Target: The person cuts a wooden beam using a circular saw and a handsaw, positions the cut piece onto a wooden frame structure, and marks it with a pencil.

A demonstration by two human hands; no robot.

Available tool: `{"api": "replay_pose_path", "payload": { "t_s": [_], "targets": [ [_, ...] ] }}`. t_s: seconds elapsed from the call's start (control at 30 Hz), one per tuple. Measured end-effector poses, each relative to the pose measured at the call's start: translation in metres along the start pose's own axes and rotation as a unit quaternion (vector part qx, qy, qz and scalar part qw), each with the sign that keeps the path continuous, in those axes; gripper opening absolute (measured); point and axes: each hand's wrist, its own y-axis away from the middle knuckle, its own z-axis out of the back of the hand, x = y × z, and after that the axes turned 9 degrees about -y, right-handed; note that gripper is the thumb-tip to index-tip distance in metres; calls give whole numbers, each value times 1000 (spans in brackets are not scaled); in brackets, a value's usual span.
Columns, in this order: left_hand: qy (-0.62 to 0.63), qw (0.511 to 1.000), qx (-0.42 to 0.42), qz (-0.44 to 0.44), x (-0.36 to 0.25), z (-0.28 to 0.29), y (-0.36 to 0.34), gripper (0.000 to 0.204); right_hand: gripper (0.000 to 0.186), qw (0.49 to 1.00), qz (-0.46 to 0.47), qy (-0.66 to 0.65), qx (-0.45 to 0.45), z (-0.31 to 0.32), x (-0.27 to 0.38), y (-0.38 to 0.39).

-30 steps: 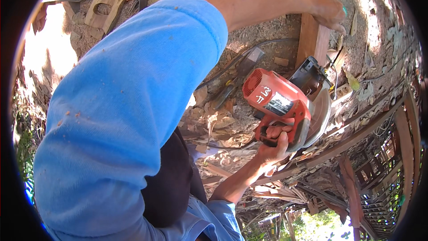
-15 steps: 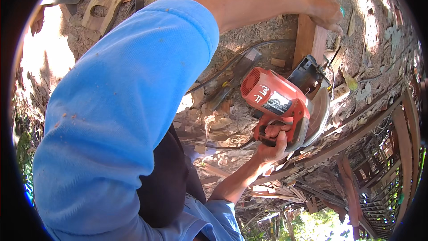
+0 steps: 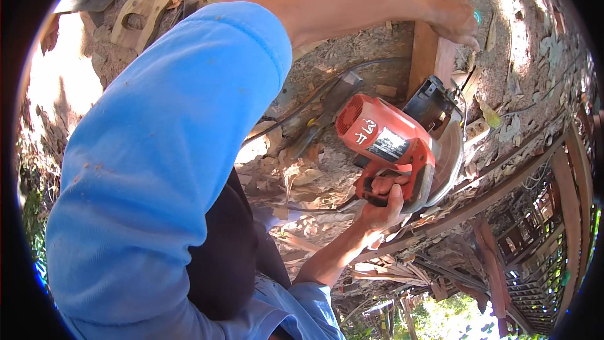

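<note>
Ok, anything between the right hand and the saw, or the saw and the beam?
Nothing visible. The right hand grips the red saw by its handle; the saw's black base overlaps the wooden beam in view, contact unclear.

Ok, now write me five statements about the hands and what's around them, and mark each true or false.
1. The right hand grips the red circular saw. True.
2. The left hand is on the saw too. False: it is at the wooden beam.
3. Both hands are gloved. False: both are bare.
4. A pale wooden piece with a hole lies at the upper left. True.
5. The left sleeve is blue. True.
</note>
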Motion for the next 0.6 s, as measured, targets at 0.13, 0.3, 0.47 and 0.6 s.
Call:
{"api": "replay_pose_path", "payload": {
  "t_s": [0.13,0.3,0.47,0.6],
  "targets": [
    [19,1000,8,12,0,-1,-1,69,30,1000,4,-3,20,-2,2,-5],
    [17,1000,-1,2,0,-1,-1,68,31,1000,1,8,13,-5,4,-12],
    [22,1000,-6,3,0,0,0,67,32,1000,5,-1,-13,-12,7,-20],
    [29,999,0,17,-1,0,-1,67,33,1000,14,1,-11,-18,9,-28]
  ]
}}
